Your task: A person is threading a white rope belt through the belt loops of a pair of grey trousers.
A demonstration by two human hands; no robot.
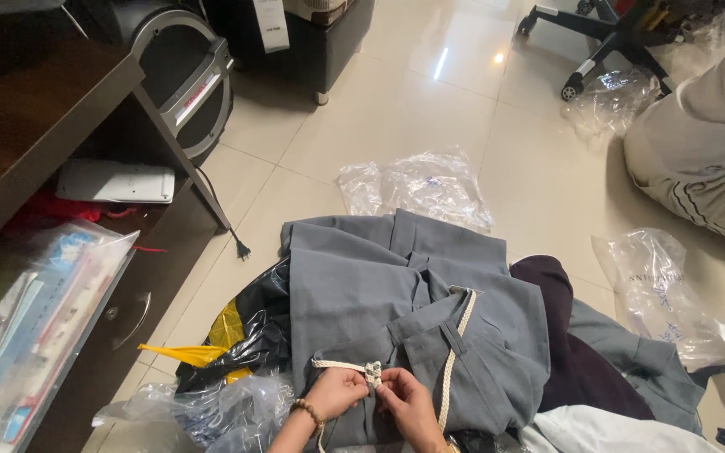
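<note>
At 6 o'clock, left hand [335, 391] and right hand [407, 399] both pinched shut on a cream braided cord [372, 372] of grey garment [413, 323], spread on floor [396, 109]; clear plastic bag [425, 184] at 12.

Clear plastic bags [421, 184] litter the tiled floor [396, 101]. A wheeled chair base [606, 38] stands beyond, beside another seated person [706, 143].

A slate-grey folded cloth garment [413, 310] carries a cream braided cord belt [455, 352]. Beside it lies a dark plum fabric piece [564, 335]. Under the grey cloth sits a black-and-yellow plastic bag [232, 340]. The glossy tiled floor [396, 101] is pale cream. A brown beaded bracelet [306, 411] circles the left wrist.
</note>
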